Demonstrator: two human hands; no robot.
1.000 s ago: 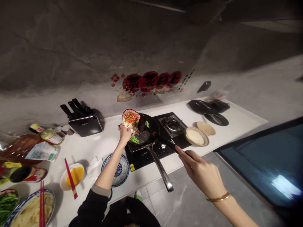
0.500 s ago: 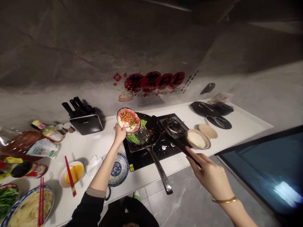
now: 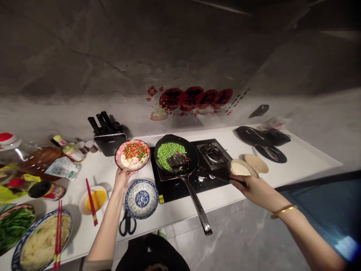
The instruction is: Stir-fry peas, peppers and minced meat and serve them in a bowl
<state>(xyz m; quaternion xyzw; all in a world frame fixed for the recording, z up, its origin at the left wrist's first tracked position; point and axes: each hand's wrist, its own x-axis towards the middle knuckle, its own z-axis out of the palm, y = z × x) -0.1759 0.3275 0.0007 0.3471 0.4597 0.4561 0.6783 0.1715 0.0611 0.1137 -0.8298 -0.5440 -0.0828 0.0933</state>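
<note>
My left hand point(image 3: 123, 180) is closed on the near rim of a pink-edged plate point(image 3: 118, 155) and holds it raised over the counter, left of the stove. On the plate lie chopped red and green pieces point(image 3: 135, 151) and something pale. In my right hand point(image 3: 255, 190) is the black handle of a spatula point(image 3: 220, 176), which slants toward the pan; its head is hard to make out against the dark pan. The black frying pan point(image 3: 192, 158) sits on the left burner, its metal handle pointing toward me. Green peas point(image 3: 169, 152) and a few red bits lie inside.
A blue-patterned dish point(image 3: 141, 198) and black scissors point(image 3: 128, 224) lie left of the stove point(image 3: 194, 188). Further left are a bowl of beaten egg point(image 3: 97, 199) with chopsticks, a noodle plate point(image 3: 42, 241), greens and bottles. A knife block point(image 3: 109, 145) stands behind; lids point(image 3: 270, 153) lie right.
The plate has moved left from above the pan to over the counter and is more level. More peas show in the pan. My right hand with the spatula has shifted slightly up and right.
</note>
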